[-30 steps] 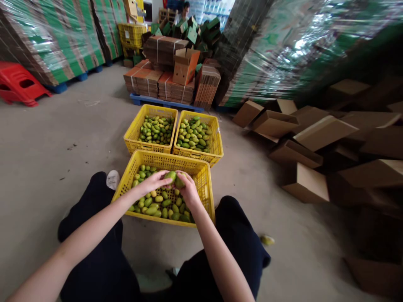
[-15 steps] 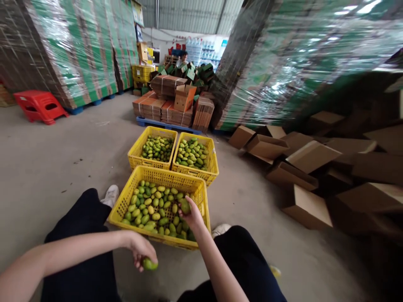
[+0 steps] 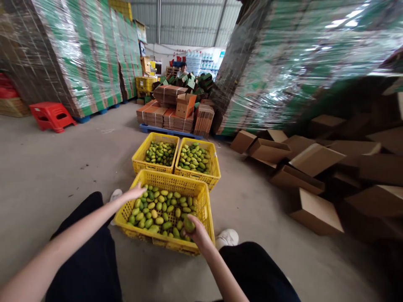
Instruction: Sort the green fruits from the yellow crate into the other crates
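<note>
A yellow plastic crate [image 3: 170,175] stands on the floor between my legs, with green and yellowish mangoes [image 3: 159,206] spread over its slatted bottom. My left hand [image 3: 137,191] reaches over its left wall to the far left corner. The fingers stretch out beside the mangoes there, and nothing shows in them. Over the right part of the crate, my right hand [image 3: 199,233] is closed around a green mango [image 3: 189,224]. Part of that fruit is hidden by the fingers.
Two more yellow crates [image 3: 137,164] of mangoes stand just beyond. Behind them, flattened cartons [image 3: 178,119] are stacked on a blue pallet [image 3: 157,129]. Open cardboard boxes [image 3: 315,209] lie piled at right. A red stool [image 3: 53,116] stands at left; a person [image 3: 182,70] is far back.
My left hand has moved from in front of the crate, where it held a green mango, to the far left corner. My right hand keeps its mango, slightly nearer me.
</note>
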The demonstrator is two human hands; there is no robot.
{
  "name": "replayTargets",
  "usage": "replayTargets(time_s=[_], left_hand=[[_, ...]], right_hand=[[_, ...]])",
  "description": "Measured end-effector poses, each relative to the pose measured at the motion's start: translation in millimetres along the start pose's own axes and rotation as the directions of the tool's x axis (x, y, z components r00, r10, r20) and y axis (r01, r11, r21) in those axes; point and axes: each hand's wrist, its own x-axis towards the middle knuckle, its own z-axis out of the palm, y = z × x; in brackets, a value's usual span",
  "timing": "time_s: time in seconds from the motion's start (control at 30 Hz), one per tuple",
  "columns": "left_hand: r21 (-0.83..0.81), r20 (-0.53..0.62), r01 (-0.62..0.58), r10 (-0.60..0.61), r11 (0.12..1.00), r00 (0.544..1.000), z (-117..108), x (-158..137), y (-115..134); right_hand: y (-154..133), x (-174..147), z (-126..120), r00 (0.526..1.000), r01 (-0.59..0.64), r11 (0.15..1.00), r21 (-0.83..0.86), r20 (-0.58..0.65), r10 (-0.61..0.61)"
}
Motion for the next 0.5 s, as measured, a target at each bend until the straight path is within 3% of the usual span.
replayTargets(time_s=[0.1, 0.2, 0.3, 0.43, 0.47, 0.5], left_hand=[[0.238, 0.107, 0.115, -0.144, 0.964, 0.984, 45, -39, -56], [0.422, 0.150, 0.141, -0.222, 0.896, 0.964, 69, -57, -88], [0.540, 0.182, 0.109, -0.243, 0.834, 0.953, 73, -56, -101], [0.631, 0.197, 0.071, -0.248, 0.772, 0.949, 71, -50, -105], [0.642, 0.198, 0.061, -0.242, 0.764, 0.950, 71, -50, -105], [0.650, 0.200, 0.053, -0.238, 0.758, 0.950, 71, -50, -106]], right_hand=[[26, -12, 3, 0.991, -0.023, 0.999, -0.032, 0.128, 0.027], [60, -18, 11, 0.952, -0.150, 0.977, -0.152, 0.244, 0.184], [86, -24, 21, 0.897, -0.275, 0.916, -0.291, 0.266, 0.354], [84, -32, 31, 0.747, -0.431, 0.733, -0.526, 0.247, 0.617], [74, -32, 32, 0.737, -0.440, 0.703, -0.559, 0.222, 0.638], [59, -29, 33, 0.775, -0.423, 0.718, -0.553, 0.190, 0.603]])
